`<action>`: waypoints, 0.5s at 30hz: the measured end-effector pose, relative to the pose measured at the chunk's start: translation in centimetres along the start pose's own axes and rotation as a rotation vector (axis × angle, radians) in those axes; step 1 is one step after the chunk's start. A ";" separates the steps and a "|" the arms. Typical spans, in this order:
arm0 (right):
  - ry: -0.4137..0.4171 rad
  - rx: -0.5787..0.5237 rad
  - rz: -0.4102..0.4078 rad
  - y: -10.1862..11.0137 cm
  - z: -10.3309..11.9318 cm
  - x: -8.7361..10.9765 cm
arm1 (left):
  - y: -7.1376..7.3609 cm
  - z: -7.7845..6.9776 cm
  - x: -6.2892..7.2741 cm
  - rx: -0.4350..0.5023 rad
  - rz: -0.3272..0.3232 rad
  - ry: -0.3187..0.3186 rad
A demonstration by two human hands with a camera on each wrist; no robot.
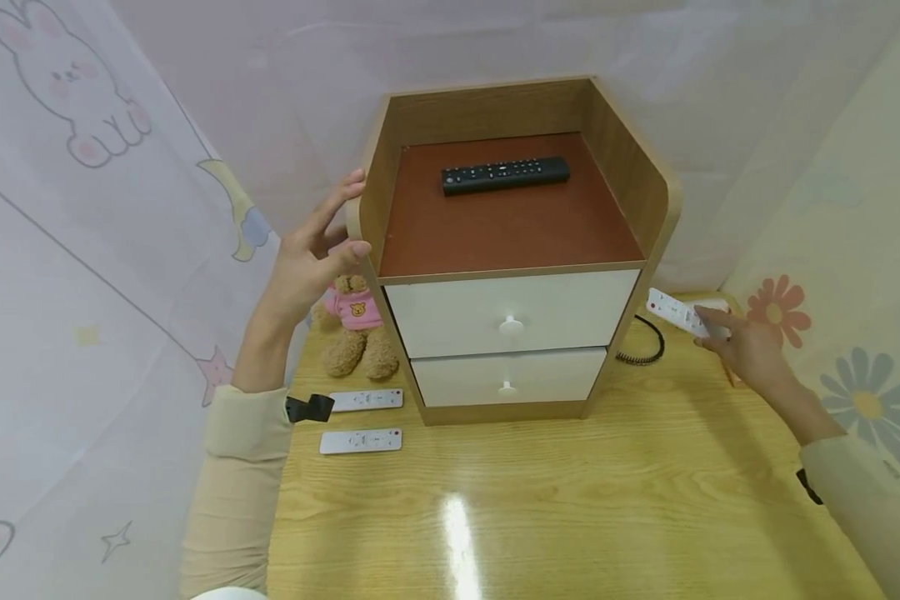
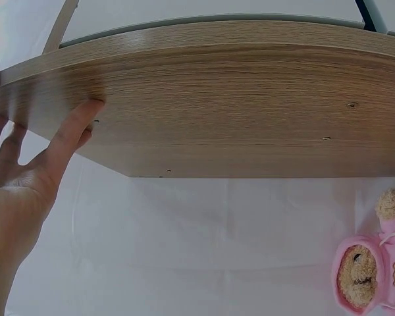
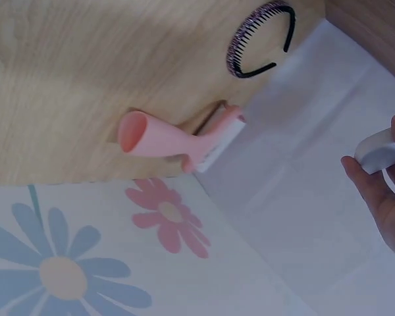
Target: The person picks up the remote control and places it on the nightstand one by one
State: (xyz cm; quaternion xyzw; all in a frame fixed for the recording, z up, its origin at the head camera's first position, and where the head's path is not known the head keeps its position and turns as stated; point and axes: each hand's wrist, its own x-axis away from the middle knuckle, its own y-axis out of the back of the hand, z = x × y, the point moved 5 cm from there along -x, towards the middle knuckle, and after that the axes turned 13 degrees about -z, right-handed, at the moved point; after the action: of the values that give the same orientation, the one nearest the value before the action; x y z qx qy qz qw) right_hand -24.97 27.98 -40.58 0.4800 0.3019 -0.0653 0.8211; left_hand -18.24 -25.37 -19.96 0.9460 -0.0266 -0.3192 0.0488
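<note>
My left hand (image 1: 311,250) rests against the left side panel of a small wooden cabinet (image 1: 495,412), its fingers extended along the panel's edge. In the left wrist view, a fingertip touches the outer face of that panel (image 2: 237,112). My right hand (image 1: 750,346) pinches a white remote control (image 1: 671,310), held up to the right of the cabinet. The right wrist view shows only the rounded end of this remote (image 3: 378,153) between the fingers. On the cabinet's brown top lies a black remote control (image 1: 505,176).
Two white remotes (image 1: 366,400) (image 1: 361,441) lie on the wooden table (image 1: 570,508), left of the cabinet. Behind them sits a teddy bear (image 1: 356,312) in pink. A toothed headband (image 3: 236,49) and a pink tube-shaped object (image 3: 161,138) lie at the right. Printed cloth walls surround the table.
</note>
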 end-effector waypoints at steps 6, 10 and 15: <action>0.035 0.024 -0.061 1.7 1.1 -1.8 | 0.0 0.1 0.0 0.009 0.004 -0.002; -0.033 0.023 -0.013 2.7 1.5 -2.7 | 0.0 0.1 0.0 0.020 0.000 0.003; -0.104 0.021 0.031 4.2 1.9 -3.6 | 0.4 0.9 -0.1 0.027 -0.003 0.011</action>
State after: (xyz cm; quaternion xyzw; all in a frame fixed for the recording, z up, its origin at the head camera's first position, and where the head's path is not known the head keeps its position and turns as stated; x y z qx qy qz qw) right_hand -25.40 27.98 -34.79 0.4892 0.2505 -0.0806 0.8315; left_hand -18.92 -25.80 -20.57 0.9483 -0.0293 -0.3139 0.0359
